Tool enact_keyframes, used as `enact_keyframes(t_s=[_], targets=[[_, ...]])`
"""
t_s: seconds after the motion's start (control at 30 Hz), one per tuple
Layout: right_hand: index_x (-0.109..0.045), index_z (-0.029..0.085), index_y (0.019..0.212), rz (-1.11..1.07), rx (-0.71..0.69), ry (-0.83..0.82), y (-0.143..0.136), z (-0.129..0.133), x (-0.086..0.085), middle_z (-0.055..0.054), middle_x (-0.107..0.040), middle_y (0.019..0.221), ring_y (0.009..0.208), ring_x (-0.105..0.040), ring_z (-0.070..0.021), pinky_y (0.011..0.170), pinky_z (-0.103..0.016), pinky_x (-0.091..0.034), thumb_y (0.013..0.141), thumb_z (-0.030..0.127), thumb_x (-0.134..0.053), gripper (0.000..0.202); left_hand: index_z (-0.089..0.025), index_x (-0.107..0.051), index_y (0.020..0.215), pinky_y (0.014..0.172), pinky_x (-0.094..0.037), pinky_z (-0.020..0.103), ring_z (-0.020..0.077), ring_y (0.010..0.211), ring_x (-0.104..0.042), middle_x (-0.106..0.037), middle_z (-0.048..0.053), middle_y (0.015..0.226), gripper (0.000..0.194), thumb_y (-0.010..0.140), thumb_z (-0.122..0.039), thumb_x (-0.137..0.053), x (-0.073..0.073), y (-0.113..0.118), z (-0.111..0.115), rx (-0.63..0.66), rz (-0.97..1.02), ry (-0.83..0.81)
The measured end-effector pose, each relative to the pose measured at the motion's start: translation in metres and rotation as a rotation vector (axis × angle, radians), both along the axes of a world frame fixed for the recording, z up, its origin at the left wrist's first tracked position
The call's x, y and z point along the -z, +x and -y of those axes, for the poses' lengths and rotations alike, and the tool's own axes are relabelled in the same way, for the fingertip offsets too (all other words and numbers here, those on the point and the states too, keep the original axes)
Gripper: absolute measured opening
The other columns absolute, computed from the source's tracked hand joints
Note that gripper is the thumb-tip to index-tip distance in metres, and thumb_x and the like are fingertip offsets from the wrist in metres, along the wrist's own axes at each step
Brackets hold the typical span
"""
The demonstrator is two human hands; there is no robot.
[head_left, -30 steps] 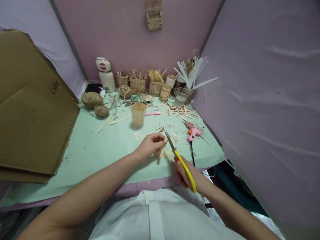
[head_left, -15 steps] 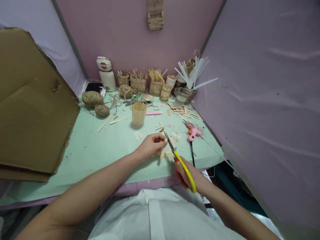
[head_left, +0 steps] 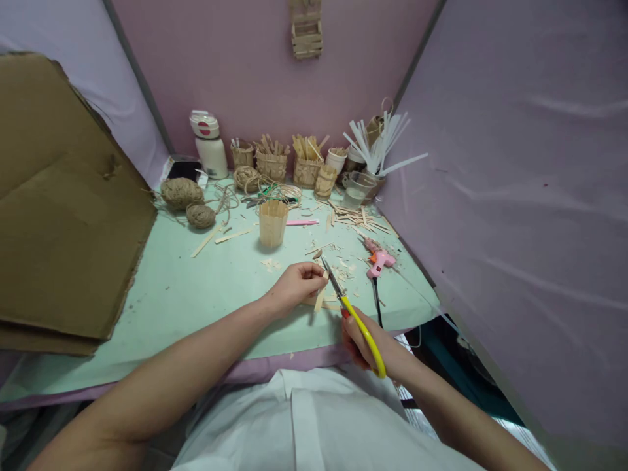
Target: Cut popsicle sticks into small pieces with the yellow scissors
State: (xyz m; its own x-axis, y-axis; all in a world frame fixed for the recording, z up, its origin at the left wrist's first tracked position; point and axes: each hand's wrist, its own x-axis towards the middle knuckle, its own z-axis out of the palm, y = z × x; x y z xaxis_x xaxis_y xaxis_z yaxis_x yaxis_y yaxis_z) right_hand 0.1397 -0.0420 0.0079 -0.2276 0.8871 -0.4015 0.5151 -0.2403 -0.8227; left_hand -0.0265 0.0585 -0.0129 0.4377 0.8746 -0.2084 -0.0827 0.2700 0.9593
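My left hand (head_left: 300, 285) pinches a short pale wooden stick (head_left: 320, 299) near the table's front edge. Wrapped round the yellow handles of a pair of scissors (head_left: 363, 333) is my right hand (head_left: 357, 340). The scissor blades point up and left, beside the top of the stick; whether they touch it is too small to tell. Small wood chips (head_left: 343, 269) lie around the blade tips. Another flat stick (head_left: 331, 305) lies under the held one. Behind my left hand stands a cup made of wooden sticks (head_left: 273, 226).
A pink glue gun (head_left: 380, 258) with a black cable lies to the right. Twine balls (head_left: 181, 193), a white bottle (head_left: 212, 156), stick-filled containers (head_left: 271, 165) and white glue sticks (head_left: 375, 147) line the back. Cardboard (head_left: 63, 209) stands at the left. A pink pen (head_left: 302, 223) lies behind the cup.
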Motion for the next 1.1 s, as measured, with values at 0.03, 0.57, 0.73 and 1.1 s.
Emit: enact_keyframes(t_s=[0.03, 0.57, 0.73, 1.1], targets=[[-0.036, 0.023, 0.074, -0.001, -0.003, 0.006, 0.000, 0.000, 0.000, 0.006, -0.045, 0.050, 0.043, -0.038, -0.0107, 0.047, -0.026, -0.035, 0.089, 0.073, -0.029, 0.052, -0.015, -0.060, 0.070, 0.050, -0.027, 0.022, 0.0067, 0.051, -0.037, -0.047, -0.004, 0.058, 0.022, 0.062, -0.031, -0.071, 0.000, 0.000, 0.000, -0.001, 0.000, 0.001], [-0.036, 0.023, 0.078, -0.029, -0.023, 0.005, 0.002, 0.001, 0.004, 0.007, -0.044, 0.050, 0.040, -0.037, -0.0104, 0.043, -0.026, -0.033, 0.082, 0.083, -0.025, 0.061, -0.015, -0.060, 0.069, 0.051, -0.028, 0.022, 0.0069, 0.051, -0.038, -0.047, -0.004, 0.056, 0.023, 0.060, -0.032, -0.073, 0.000, -0.001, 0.000, 0.008, 0.010, -0.032], [-0.035, 0.023, 0.078, -0.043, -0.015, -0.020, 0.001, 0.001, 0.005, 0.007, -0.044, 0.052, 0.038, -0.036, -0.0091, 0.040, -0.024, -0.030, 0.084, 0.081, -0.024, 0.059, -0.014, -0.060, 0.071, 0.052, -0.029, 0.022, 0.0071, 0.052, -0.038, -0.047, -0.004, 0.057, 0.023, 0.061, -0.032, -0.073, 0.001, -0.001, 0.000, 0.017, 0.011, -0.035], [-0.036, 0.023, 0.078, -0.050, -0.008, -0.031, 0.004, 0.001, 0.010, 0.008, -0.042, 0.052, 0.036, -0.038, -0.0078, 0.035, -0.020, -0.025, 0.085, 0.077, -0.032, 0.055, -0.015, -0.062, 0.070, 0.050, -0.027, 0.022, 0.0071, 0.050, -0.037, -0.046, -0.004, 0.055, 0.026, 0.060, -0.035, -0.074, 0.003, -0.002, -0.002, 0.032, -0.006, -0.016]])
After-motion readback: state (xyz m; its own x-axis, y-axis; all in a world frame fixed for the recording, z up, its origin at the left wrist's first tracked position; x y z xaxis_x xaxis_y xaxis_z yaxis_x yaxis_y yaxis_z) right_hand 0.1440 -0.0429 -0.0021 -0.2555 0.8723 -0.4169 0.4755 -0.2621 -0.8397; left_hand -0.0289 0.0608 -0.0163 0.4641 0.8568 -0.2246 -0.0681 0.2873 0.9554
